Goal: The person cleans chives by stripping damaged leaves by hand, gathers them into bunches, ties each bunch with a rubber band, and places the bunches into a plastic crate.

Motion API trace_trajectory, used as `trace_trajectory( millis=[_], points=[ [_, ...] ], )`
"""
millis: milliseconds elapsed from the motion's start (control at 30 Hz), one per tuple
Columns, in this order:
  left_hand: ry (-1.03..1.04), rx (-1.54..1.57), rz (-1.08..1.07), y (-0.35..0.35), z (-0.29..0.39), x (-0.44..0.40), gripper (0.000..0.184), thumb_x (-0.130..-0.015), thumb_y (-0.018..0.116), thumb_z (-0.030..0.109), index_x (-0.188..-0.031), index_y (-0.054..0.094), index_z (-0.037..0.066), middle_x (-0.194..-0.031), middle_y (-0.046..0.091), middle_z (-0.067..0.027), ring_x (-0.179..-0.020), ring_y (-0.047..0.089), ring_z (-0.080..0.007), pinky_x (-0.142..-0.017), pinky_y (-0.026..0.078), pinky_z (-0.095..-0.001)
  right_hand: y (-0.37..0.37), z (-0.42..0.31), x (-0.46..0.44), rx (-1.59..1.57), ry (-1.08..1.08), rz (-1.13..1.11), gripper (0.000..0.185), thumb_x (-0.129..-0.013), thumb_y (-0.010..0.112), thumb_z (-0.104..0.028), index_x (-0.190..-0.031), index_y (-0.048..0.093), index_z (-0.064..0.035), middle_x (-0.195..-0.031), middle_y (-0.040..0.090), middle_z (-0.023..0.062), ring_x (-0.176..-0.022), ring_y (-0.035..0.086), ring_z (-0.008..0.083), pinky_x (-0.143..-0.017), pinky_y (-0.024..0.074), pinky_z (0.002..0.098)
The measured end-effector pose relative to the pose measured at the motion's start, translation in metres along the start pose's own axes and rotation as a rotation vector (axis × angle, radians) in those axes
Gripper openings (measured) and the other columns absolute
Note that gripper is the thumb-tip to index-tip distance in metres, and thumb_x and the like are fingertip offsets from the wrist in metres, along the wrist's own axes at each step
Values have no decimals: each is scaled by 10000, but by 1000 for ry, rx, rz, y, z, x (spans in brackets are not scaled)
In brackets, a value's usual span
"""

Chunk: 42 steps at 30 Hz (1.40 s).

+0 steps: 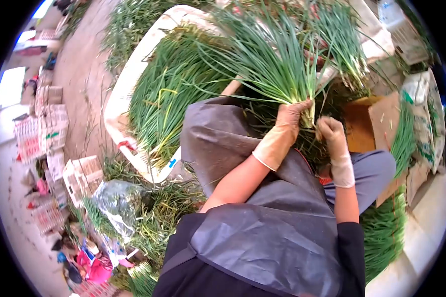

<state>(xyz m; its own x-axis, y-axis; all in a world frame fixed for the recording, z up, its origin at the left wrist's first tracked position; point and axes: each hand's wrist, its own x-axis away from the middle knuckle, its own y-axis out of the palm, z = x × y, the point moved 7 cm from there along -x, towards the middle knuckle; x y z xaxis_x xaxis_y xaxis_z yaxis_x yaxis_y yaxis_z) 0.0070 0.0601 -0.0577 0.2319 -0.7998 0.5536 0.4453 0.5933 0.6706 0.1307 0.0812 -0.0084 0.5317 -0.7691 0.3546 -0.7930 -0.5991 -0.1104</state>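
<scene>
My left hand, in a tan glove, is closed around a bunch of green onions near the root end. The long green leaves fan upward and away from me, and the pale roots stick out beside my thumb. Just right of those roots is my right hand, gloved too, its fingers curled closed. Whatever it may pinch is hidden. A second bunch of green onions lies beyond, to the right. Under both hands rests a dark apron covering my lap.
On the left a large pale crate holds loose green onions. Trimmed leaves and a clear plastic bag lie by my left side. A cardboard box and stacked green onions stand on the right. Several crates and people are farther left.
</scene>
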Motion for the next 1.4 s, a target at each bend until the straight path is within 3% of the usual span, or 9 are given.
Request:
trace_trajectory(
  millis=[200, 467, 600, 700, 800, 900, 1100, 1267, 1400],
  points=[
    [-120, 112, -173, 9, -6, -1, 337, -688, 687, -26, -1007, 582, 1, -926, 626, -71, -828, 611, -194, -787, 481, -297, 0, 18, -22, -457, 111, 29, 395, -918, 485, -287, -1189, 528, -2, -1065, 596, 56, -955, 548, 125, -847, 422, 266],
    [-24, -73, -70, 3, 1, 3, 323, -683, 647, -84, -999, 585, -58, -950, 625, -116, -856, 618, -210, -820, 479, -313, -14, -22, -28, 243, -205, 486, 255, -860, 585, -231, -793, 581, 15, -658, 546, 20, -627, 489, 109, -600, 398, 266],
    [38, -82, -17, -1, 7, 0, 361, -687, 659, -80, -1031, 566, -16, -922, 621, -74, -817, 611, -176, -766, 493, -270, -16, -34, -5, -516, -98, 55, 253, -911, 524, -243, -791, 599, -33, -672, 570, 14, -597, 513, 83, -566, 398, 216],
    [19, -51, -30, -3, 8, -5, 403, -699, 644, -76, -1078, 525, -13, -919, 613, -92, -789, 614, -185, -716, 514, -293, -22, 2, 17, -42, 315, -179, 259, -885, 554, -266, -838, 619, -21, -706, 610, 47, -609, 548, 120, -584, 438, 241],
    [-42, 46, -125, 7, 15, -1, 374, -717, 636, -55, -1072, 525, -9, -905, 609, -106, -760, 619, -188, -684, 521, -293, -53, 42, 9, 1574, 339, 76, 258, -799, 586, -285, -913, 654, -63, -890, 640, 148, -787, 627, 250, -709, 483, 359],
    [190, 32, -276, 42, 69, 24, 323, -750, 627, -21, -1055, 521, -11, -882, 613, -122, -738, 619, -184, -673, 528, -292, -79, -49, -7, 929, -435, 732, 203, -769, 623, -240, -920, 600, -106, -862, 590, 98, -833, 579, 299, -690, 465, 416],
    [181, -29, -108, 28, 71, 9, 291, -769, 628, -37, -1039, 523, -21, -860, 604, -113, -681, 600, -177, -628, 532, -280, -119, -65, -98, 1449, 52, 645, 197, -809, 610, -250, -903, 637, -80, -771, 619, 119, -748, 622, 275, -665, 480, 373],
    [-43, 116, -1, 6, 27, -9, 310, -730, 696, -18, -1000, 544, -2, -837, 605, -79, -656, 591, -165, -577, 501, -267, -101, -50, -64, 186, 20, 503, 276, -844, 610, -301, -941, 637, -45, -741, 622, 128, -654, 587, 204, -634, 457, 284],
    [-36, -42, 33, -1, 5, -5, 222, -758, 689, 31, -946, 590, -30, -824, 624, -81, -679, 594, -164, -606, 482, -265, -77, -44, -59, 670, 85, 613, 579, -831, 499, -576, -1025, 600, -40, -829, 643, 144, -779, 617, 281, -716, 465, 356]
  ],
)
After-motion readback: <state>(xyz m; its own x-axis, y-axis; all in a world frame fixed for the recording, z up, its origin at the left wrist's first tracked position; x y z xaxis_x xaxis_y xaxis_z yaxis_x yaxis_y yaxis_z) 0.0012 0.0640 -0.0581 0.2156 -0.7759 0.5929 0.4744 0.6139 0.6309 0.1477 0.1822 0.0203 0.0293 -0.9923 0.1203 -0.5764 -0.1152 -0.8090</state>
